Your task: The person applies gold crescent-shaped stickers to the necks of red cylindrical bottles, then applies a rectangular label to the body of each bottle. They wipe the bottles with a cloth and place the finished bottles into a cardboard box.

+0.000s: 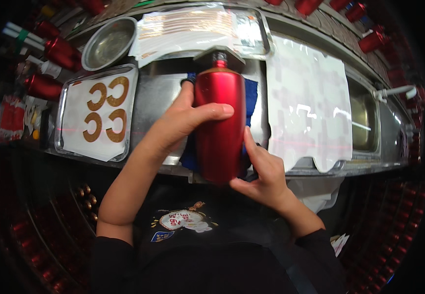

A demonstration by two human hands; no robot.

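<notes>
A glossy red bottle [220, 127] with a narrow neck lies between my hands, its neck pointing away from me. My left hand [193, 110] wraps round its upper left side, thumb across the front. A dark covering shows on one of that hand's fingertips. Near the base, my right hand [266, 171] grips the bottle's lower right side, thumb by the bottom edge. Under the bottle a blue cloth [252, 93] rests on the metal worktop [158, 88]. A flat, angular piece [237, 56] shows behind the bottle's neck; I cannot make out what it is.
On the left, a tray [59, 125] holds a white sheet with several gold C-shaped labels [117, 125]. Behind it stands a metal bowl [108, 44]. A far tray [266, 36] bears sheets of shiny strips [188, 24]. A large white backing sheet [310, 108] lies right, beside a sink [364, 122].
</notes>
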